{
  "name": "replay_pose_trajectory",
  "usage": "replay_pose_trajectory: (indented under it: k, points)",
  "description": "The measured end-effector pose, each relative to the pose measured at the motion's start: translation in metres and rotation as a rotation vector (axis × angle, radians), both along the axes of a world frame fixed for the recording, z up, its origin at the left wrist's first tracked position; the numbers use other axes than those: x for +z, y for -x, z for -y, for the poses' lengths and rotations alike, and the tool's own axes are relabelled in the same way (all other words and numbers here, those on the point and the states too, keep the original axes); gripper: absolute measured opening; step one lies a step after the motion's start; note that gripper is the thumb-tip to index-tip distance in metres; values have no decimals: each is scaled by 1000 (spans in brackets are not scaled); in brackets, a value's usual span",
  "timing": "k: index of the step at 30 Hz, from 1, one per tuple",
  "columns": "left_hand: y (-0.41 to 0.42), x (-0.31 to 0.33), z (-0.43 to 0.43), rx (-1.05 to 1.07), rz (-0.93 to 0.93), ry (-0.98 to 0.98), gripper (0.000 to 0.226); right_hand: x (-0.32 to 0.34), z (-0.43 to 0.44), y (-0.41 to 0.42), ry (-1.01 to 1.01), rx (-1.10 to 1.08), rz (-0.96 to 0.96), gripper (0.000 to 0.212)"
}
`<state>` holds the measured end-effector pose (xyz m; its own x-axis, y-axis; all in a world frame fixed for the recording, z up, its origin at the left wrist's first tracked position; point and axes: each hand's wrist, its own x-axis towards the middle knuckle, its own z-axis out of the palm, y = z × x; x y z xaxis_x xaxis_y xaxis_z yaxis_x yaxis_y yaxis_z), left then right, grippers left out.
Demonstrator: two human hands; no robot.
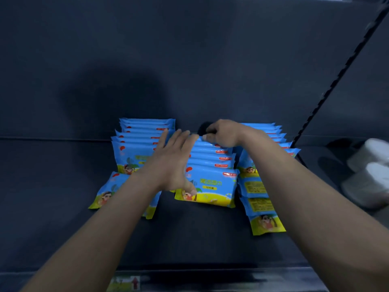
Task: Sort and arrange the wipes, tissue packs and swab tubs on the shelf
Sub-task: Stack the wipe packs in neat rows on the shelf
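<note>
Dark shelf (63, 197): 3 rows of blue wipe packs, namely left row (134, 148), middle row (210, 182) and right row (259, 203), plus 1 loose pack (105, 192) lying before the left row. Left hand (174, 161), fingers straight and holding nothing, rests against the middle row's left side. Right hand (223, 133), fingers curled, pinches that row's rear pack (205, 142); blurred white containers (370, 175) sit far right.

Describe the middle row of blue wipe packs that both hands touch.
The middle row of glossy blue-and-yellow plastic wipe packs stands leaning back on the dark shelf, packs overlapped, cartoon print and red tabs facing forward. The left hand lies flat along its left side; the right hand pinches the rearmost pack's top.
</note>
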<state>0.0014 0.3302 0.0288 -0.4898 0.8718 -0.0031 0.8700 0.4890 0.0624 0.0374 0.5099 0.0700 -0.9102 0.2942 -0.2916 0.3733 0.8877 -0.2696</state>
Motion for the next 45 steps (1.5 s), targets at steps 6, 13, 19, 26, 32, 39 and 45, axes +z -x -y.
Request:
replay_pose_trajectory:
  k: [6,13,19,26,32,39,45]
  points:
    - [11,7,-15,36,22,202,138,-1,-11,22,-37,134,230,39]
    - [5,4,-8,47,-28,76,128,-3,-16,24,150,158,265,39]
    - [-2,3,-6,68,-20,41,126,-2,-10,19,189,138,251,48]
    - [-11,5,-2,77,-17,26,126,-4,-11,16,182,112,238,46]
    - [-16,2,0,103,-69,-8,123,12,-8,10,80,205,103,41]
    - [-3,1,-20,130,-184,-56,107,5,-20,8,23,143,-162,29]
    - [9,-3,-31,198,-171,7,108,-8,-23,5,-35,127,-347,35]
